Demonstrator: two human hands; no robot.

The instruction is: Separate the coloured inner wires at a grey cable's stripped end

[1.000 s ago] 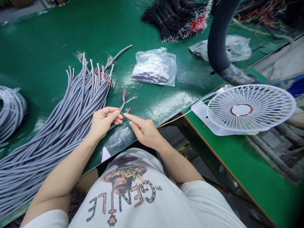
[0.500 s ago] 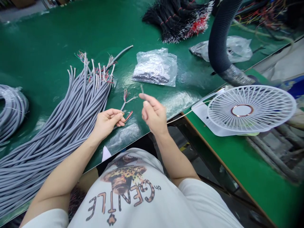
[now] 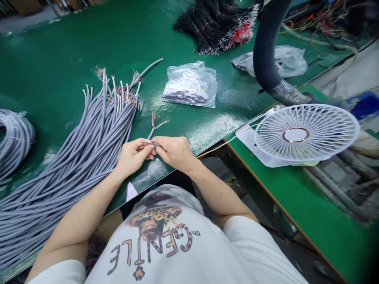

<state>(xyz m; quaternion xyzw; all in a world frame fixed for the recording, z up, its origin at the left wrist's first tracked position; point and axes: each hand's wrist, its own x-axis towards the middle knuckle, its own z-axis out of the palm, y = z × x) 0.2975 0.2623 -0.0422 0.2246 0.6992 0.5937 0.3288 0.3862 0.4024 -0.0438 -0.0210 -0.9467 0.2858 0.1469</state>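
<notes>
My left hand (image 3: 133, 157) pinches the thin wires (image 3: 147, 142) at a cable's end between thumb and fingers. My right hand (image 3: 175, 153) meets it from the right, its thumb and fingertips closed at the wire tips. The short, pale, thin piece it held is now mostly hidden by the fingers. Just beyond both hands lies a stripped grey cable end (image 3: 153, 125), its coloured wires and shield strands splayed apart. To the left, a large bundle of grey cables (image 3: 79, 157) stretches along the table, many with bared ends.
A clear plastic bag (image 3: 191, 85) of dark parts lies beyond my hands on the green table (image 3: 59, 51). Farther back are black wire bundles (image 3: 213, 23). A black hose (image 3: 268, 51) and a white fan (image 3: 308, 134) stand right; a cable coil (image 3: 17, 134) lies left.
My right hand has come left and down from beside the wires, bringing the short thin piece to my left fingertips. The red wire tips that showed there are now covered.
</notes>
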